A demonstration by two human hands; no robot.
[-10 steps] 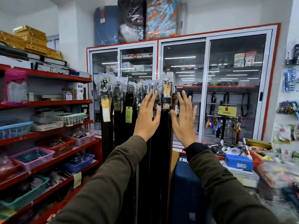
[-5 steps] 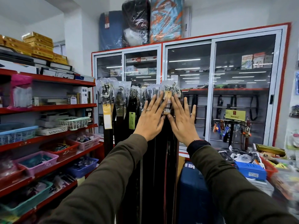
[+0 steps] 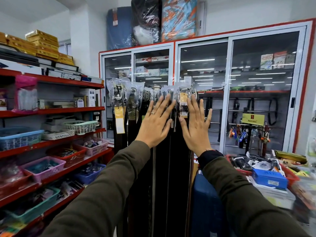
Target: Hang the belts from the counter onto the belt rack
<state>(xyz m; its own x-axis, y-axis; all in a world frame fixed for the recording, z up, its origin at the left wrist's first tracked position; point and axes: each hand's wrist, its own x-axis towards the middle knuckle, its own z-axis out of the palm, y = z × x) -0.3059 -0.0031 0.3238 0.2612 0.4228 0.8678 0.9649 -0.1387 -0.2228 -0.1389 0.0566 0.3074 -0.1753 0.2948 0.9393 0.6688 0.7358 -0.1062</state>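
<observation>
Several dark belts [image 3: 171, 168] hang side by side from the belt rack [image 3: 191, 88], their buckles wrapped in clear plastic, some with yellow tags. My left hand [image 3: 156, 124] lies flat with spread fingers against the hanging belts, just below the buckles. My right hand [image 3: 196, 124] is also flat and spread, beside the rightmost belts and under a tagged buckle [image 3: 183, 100]. Neither hand grips anything. The counter [image 3: 273, 190] is at the right, and I cannot tell if belts lie on it.
Red shelves [image 3: 51, 142] with baskets of small goods run along the left. A glass-door cabinet [image 3: 230, 91] stands behind the rack. A blue suitcase [image 3: 205, 202] sits below my right arm. Red trays and a blue box [image 3: 269, 177] crowd the counter.
Both hands stay flat on the belts; they came close together, then spread slightly apart again. The view shifted to the left and up.
</observation>
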